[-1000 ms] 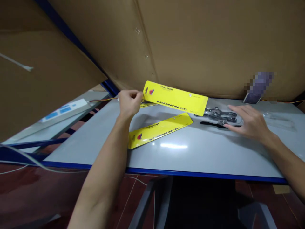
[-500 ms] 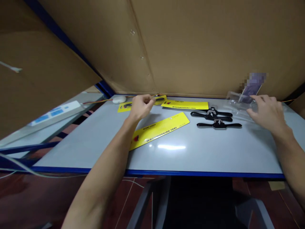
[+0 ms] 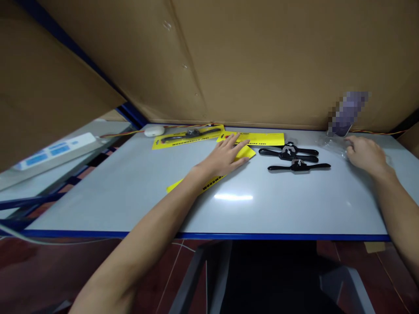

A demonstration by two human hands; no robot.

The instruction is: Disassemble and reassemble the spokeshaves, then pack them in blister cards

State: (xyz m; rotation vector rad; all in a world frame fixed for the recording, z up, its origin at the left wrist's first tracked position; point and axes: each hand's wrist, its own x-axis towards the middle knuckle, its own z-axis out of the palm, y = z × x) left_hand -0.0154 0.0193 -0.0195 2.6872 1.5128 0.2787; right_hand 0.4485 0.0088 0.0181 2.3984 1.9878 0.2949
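My left hand (image 3: 221, 158) lies flat with fingers spread over a yellow card (image 3: 212, 183), covering much of it; the fingertips reach a second yellow card (image 3: 265, 139) behind. On the right, my right hand (image 3: 368, 155) is closed, its fingers curled on crumpled clear plastic packaging (image 3: 332, 145), which shows on both sides of the hand. Between the hands rest three black spokeshaves: a front one (image 3: 299, 166), a middle one (image 3: 288, 153) and a rear one (image 3: 306, 151) partly hidden behind it. A packaged spokeshave (image 3: 191, 134) on its yellow card sits at the back left.
A phone (image 3: 347, 113), partly pixelated, leans at the back right. Beside the packaged tool is a white rounded case (image 3: 154, 131) with a thin cable near it. A power strip (image 3: 55, 150) lies on the left shelf. Cardboard walls (image 3: 262, 65) enclose the table (image 3: 278, 209); a chair (image 3: 209, 274) stands in front.
My left hand has moved right and down, opening from a loose curl to lie on the front yellow card. My right hand's fingers have closed at the plastic. The view has shifted slightly.
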